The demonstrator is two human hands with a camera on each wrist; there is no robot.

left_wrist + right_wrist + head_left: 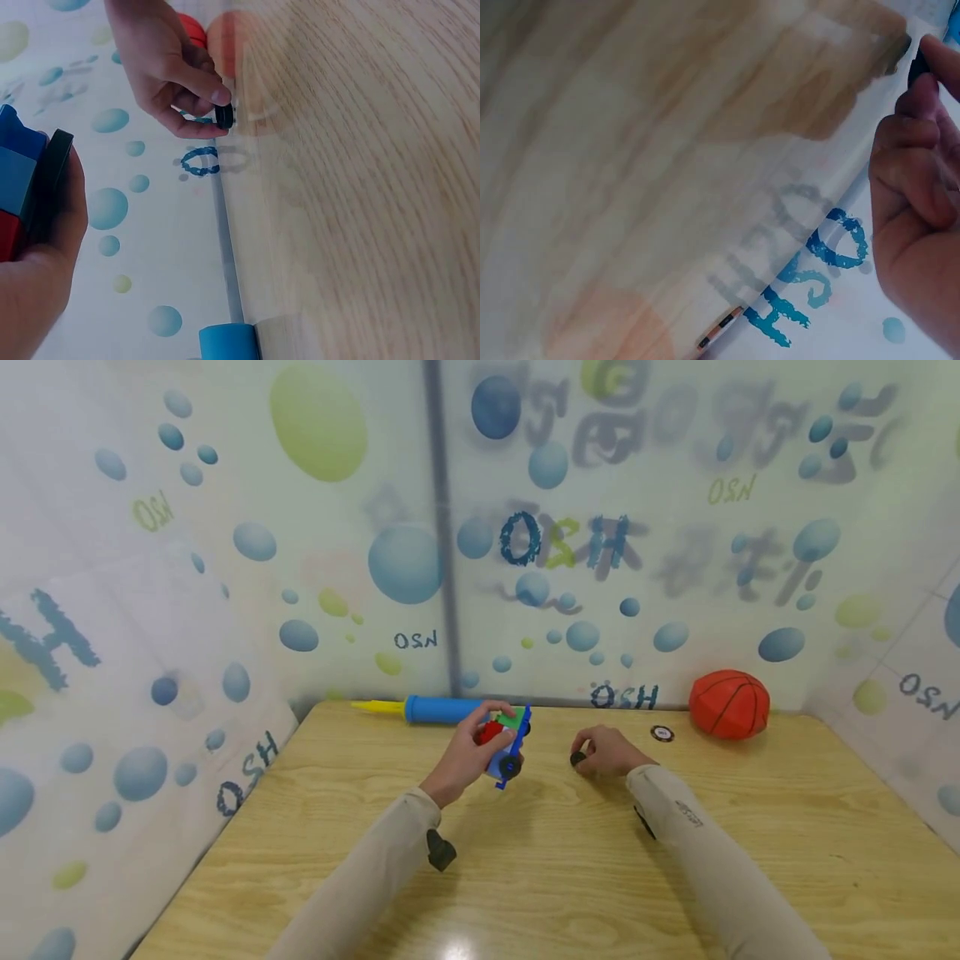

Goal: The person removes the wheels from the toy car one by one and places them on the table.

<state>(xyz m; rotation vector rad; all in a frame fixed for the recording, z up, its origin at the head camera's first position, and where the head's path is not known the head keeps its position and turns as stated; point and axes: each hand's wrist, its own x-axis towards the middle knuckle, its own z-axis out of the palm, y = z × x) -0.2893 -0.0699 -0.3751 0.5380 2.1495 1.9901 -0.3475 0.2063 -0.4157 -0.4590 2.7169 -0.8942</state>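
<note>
My left hand [471, 752] grips a small toy vehicle [508, 739] of blue, red and green blocks with black wheels, lifted a little above the wooden table [540, 860]. The left wrist view shows that toy [26, 191] at the left edge, one black wheel against my palm. To its right my right hand [603, 752] pinches a small black wheel [578, 758] between thumb and fingertips just over the tabletop. The same wheel [223, 115] appears in the left wrist view, and its dark edge [917, 67] in the right wrist view.
A blue air pump with a yellow nozzle [420, 708] lies along the back wall. An orange ball [729, 703] sits at the back right, with a small round dark disc [662, 733] on the table beside it. Printed curtain walls enclose the table on three sides.
</note>
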